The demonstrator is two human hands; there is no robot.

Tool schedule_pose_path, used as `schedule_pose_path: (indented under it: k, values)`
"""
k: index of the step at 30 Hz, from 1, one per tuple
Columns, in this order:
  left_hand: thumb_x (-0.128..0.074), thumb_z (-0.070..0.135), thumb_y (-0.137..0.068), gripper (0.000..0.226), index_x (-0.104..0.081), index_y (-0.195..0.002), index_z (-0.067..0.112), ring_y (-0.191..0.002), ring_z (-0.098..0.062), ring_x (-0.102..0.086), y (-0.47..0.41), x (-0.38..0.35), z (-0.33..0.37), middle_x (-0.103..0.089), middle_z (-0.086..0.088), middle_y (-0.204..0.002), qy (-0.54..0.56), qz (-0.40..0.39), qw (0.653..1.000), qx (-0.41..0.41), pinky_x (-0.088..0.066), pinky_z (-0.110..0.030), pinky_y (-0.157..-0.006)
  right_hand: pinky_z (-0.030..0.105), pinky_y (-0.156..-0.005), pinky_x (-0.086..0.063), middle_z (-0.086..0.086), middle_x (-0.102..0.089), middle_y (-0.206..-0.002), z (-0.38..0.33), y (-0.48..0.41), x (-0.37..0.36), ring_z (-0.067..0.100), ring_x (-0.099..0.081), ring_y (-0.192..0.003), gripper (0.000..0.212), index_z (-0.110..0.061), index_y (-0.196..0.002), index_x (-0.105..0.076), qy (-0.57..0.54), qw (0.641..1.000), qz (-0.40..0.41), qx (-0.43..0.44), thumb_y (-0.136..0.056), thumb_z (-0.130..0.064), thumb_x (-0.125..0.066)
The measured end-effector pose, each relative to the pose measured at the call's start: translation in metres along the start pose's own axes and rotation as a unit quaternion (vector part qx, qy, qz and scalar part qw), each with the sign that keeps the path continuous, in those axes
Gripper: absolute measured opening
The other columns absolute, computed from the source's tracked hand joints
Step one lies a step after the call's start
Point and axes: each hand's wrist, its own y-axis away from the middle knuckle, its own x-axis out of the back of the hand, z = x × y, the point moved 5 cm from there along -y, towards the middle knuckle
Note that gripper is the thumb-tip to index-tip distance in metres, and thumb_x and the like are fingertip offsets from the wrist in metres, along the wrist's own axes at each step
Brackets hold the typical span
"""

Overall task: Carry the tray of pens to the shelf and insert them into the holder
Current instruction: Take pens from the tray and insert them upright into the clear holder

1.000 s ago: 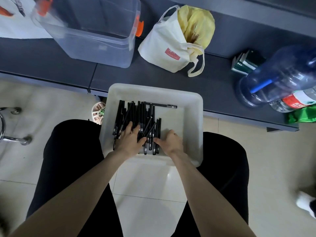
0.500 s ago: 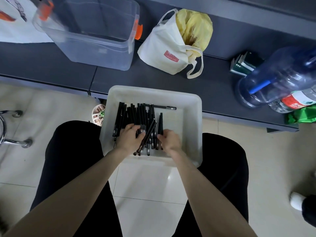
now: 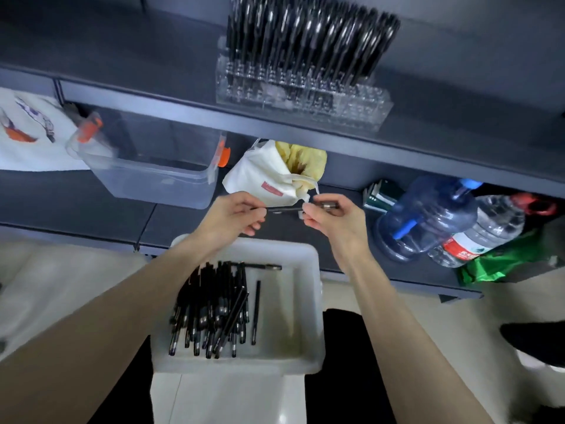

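Left hand (image 3: 232, 217): pinching black pen (image 3: 282, 209), held level;
Right hand (image 3: 334, 220): gripping its other end;
Tray (image 3: 307, 304): below, pens (image 3: 214, 307) heaped inside

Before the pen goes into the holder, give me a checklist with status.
1. Grip on pen: left hand and right hand pinch its ends: ok.
2. Turned upright for insertion: it lies level: not ok.
3. View of holder on upper shelf: ok.
4. Free slot in holder: blurred: cannot tell.
5. Supply: tray holds more pens: ok.
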Motion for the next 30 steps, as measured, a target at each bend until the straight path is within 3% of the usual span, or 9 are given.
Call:
schedule_pose_path:
  k: [4,8,10,12,15,19,23,27,30]
  values:
    - [-0.067,-0.008,-0.079,0.02,-0.058,-0.077,0.01,-0.057,-0.006,-0.06,-0.013,-0.018,0.056,-0.063,-0.007,-0.069,0.004,0.013,0.996,-0.086,-0.051,-0.017,-0.058,0.023,-0.064,-0.057,0.008,-0.064,-0.066,-0.057,-0.013,0.009,0.013,-0.065,-0.058,0.018,0.0,-0.091,-0.054,-0.083,0.993,0.045,0.077,-0.08,0.005,-0.068]
    - [-0.074,-0.003,-0.074,0.025,-0.058,-0.072,0.016,-0.071,-0.017,-0.06,-0.029,-0.03,0.1,-0.066,-0.009,-0.08,-0.033,0.063,0.985,-0.157,-0.051,-0.014,-0.058,0.026,-0.073,-0.057,-0.005,-0.061,-0.059,-0.105,-0.029,0.012,0.009,-0.063,-0.061,0.031,-0.006,-0.112,-0.057,-0.072,0.984,0.084,0.14,-0.083,-0.001,-0.068]
    - [-0.079,0.006,-0.072,0.025,-0.06,-0.082,0.018,-0.078,-0.015,-0.06,-0.041,-0.032,0.113,-0.065,-0.002,-0.089,-0.032,0.076,0.983,-0.163,-0.054,-0.03,-0.07,0.024,-0.075,-0.057,-0.008,-0.057,-0.055,-0.128,-0.037,0.013,0.011,-0.061,-0.068,0.04,-0.01,-0.122,-0.053,-0.045,0.979,0.091,0.174,-0.085,0.0,-0.065]
    - [-0.081,0.018,-0.071,0.042,-0.056,-0.105,0.02,-0.094,-0.011,-0.057,-0.053,-0.025,0.123,-0.059,0.002,-0.108,-0.071,0.134,0.973,-0.176,-0.048,-0.025,-0.083,0.028,-0.078,-0.057,-0.005,-0.057,-0.058,-0.152,-0.047,0.017,0.016,-0.062,-0.071,0.044,-0.011,-0.125,-0.047,0.008,0.968,0.117,0.22,-0.086,0.0,-0.064]
    - [-0.081,0.03,-0.071,0.075,-0.041,-0.131,0.01,-0.12,-0.02,-0.04,-0.066,0.0,0.137,-0.039,-0.008,-0.132,-0.156,0.28,0.926,-0.197,-0.035,-0.029,-0.101,0.04,-0.085,-0.053,-0.002,-0.062,-0.066,-0.185,-0.063,0.026,0.025,-0.067,-0.074,0.038,-0.022,-0.112,-0.043,0.114,0.933,0.182,0.288,-0.086,-0.005,-0.065]
    - [-0.081,0.041,-0.067,0.103,-0.023,-0.145,0.007,-0.139,-0.033,-0.018,-0.085,0.028,0.139,-0.016,-0.017,-0.151,-0.229,0.384,0.88,-0.161,-0.021,-0.046,-0.113,0.036,-0.083,-0.049,0.005,-0.066,-0.079,-0.213,-0.08,0.032,0.023,-0.065,-0.078,0.033,-0.018,-0.116,-0.048,0.195,0.891,0.231,0.338,-0.088,-0.007,-0.061]
    - [-0.08,0.047,-0.063,0.116,-0.011,-0.149,0.008,-0.142,-0.03,-0.016,-0.105,0.042,0.129,-0.015,-0.014,-0.154,-0.206,0.367,0.896,-0.139,-0.017,-0.048,-0.115,0.039,-0.081,-0.051,0.003,-0.062,-0.08,-0.222,-0.099,0.033,0.025,-0.063,-0.077,0.032,-0.016,-0.119,-0.048,0.224,0.873,0.239,0.361,-0.09,-0.007,-0.059]
    - [-0.079,0.044,-0.068,0.108,-0.015,-0.147,0.01,-0.14,-0.026,-0.025,-0.115,0.045,0.117,-0.03,-0.011,-0.15,-0.181,0.342,0.913,-0.129,-0.007,-0.042,-0.118,0.041,-0.081,-0.05,0.003,-0.061,-0.079,-0.218,-0.117,0.031,0.027,-0.06,-0.076,0.031,-0.012,-0.12,-0.048,0.252,0.864,0.238,0.366,-0.091,-0.006,-0.057]
    - [-0.078,0.038,-0.071,0.095,-0.023,-0.145,0.016,-0.132,-0.027,-0.035,-0.117,0.051,0.107,-0.043,-0.008,-0.143,-0.17,0.352,0.907,-0.157,-0.021,-0.047,-0.114,0.037,-0.079,-0.048,0.003,-0.06,-0.079,-0.213,-0.127,0.028,0.025,-0.058,-0.075,0.029,-0.011,-0.12,-0.048,0.271,0.86,0.227,0.368,-0.092,-0.007,-0.056]
